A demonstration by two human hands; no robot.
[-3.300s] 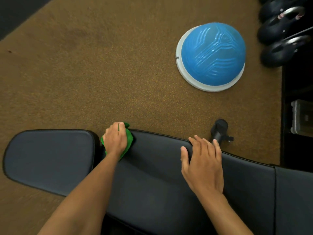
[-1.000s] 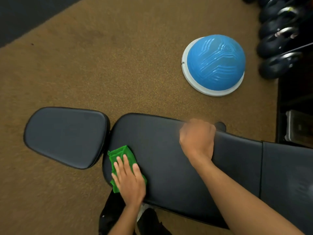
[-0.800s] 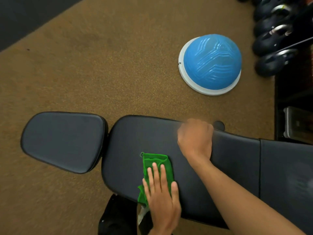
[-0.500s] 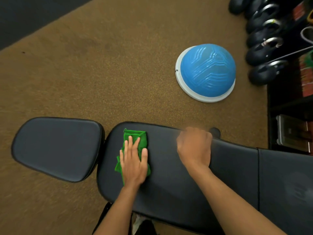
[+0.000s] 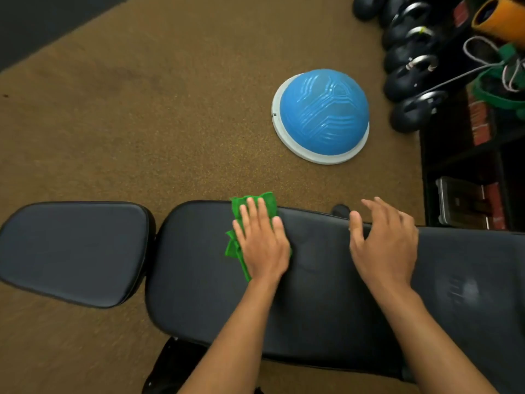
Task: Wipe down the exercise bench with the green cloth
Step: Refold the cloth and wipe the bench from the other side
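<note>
The black padded exercise bench [image 5: 321, 294] runs across the lower part of the head view, with a separate seat pad [image 5: 71, 251] at its left end. A crumpled green cloth [image 5: 257, 204] lies on the long pad at its far edge. My left hand [image 5: 262, 243] presses flat on the cloth and covers most of it. My right hand [image 5: 385, 240] hovers or rests over the pad's far edge to the right, fingers spread, holding nothing.
A blue half-ball balance trainer [image 5: 322, 115] sits on the brown floor beyond the bench. Several black kettlebells [image 5: 414, 78] line the upper right, beside dark shelving [image 5: 477, 172] with a grey box, cords and an orange roller [image 5: 500, 17].
My left hand has slid the cloth from the near left of the long pad up and right to its far edge. My right hand has opened from a closed grip on the edge.
</note>
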